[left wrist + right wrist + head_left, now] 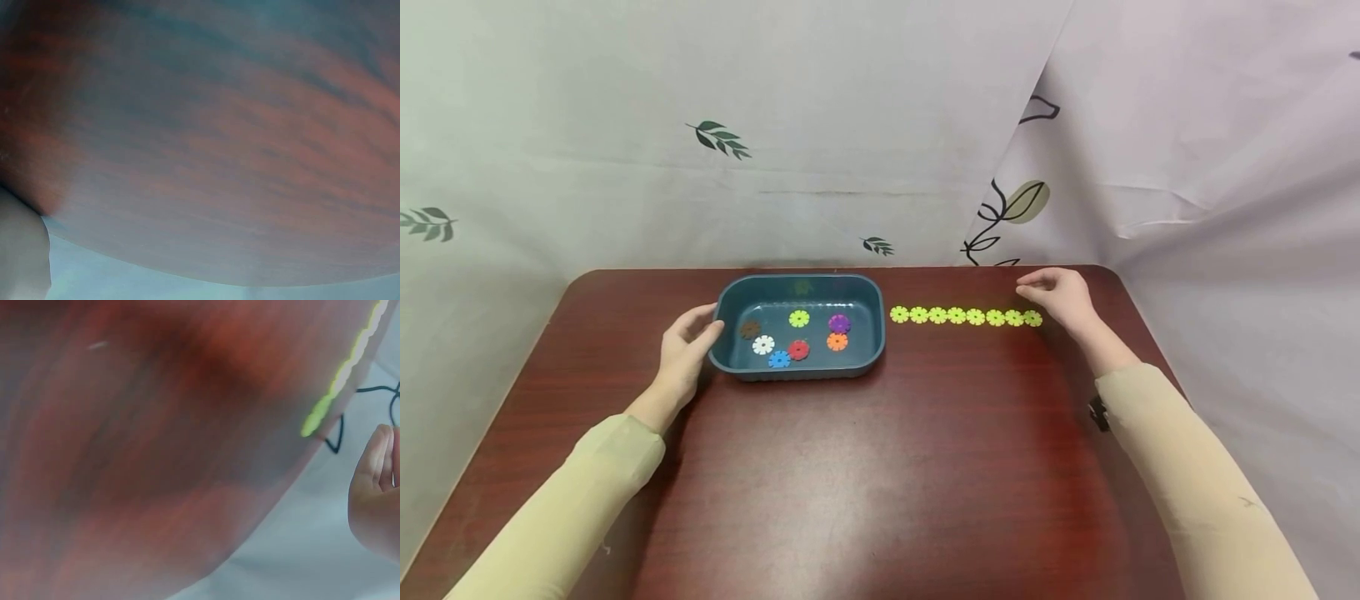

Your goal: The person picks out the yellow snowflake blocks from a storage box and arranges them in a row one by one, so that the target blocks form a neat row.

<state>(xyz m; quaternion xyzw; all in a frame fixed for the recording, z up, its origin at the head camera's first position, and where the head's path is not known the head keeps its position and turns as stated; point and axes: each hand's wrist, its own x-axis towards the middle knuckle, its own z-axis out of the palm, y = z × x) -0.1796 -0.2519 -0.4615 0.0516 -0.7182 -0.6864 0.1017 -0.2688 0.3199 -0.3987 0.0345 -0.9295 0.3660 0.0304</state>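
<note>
A dark blue-grey plastic tray (797,373) sits at the back left of the table. My left hand (683,354) grips its left rim, thumb over the edge. Inside lie flower-shaped plastic discs: brown (750,329), white (763,344), blue (779,359), red (798,350), orange (837,342), purple (839,323) and yellow-green (799,318). Several yellow-green discs (957,316) form a straight row right of the tray. Above and beside the row's right end hovers my right hand (1062,296), fingers loosely bent towards the thumb; nothing shows between them. The left wrist view does not show the tray.
The dark red wooden table (880,467) ends at a pale cloth backdrop (820,167) printed with leaves. More cloth (1262,292) hangs along the right side. A small black object (1098,413) shows beside the right sleeve.
</note>
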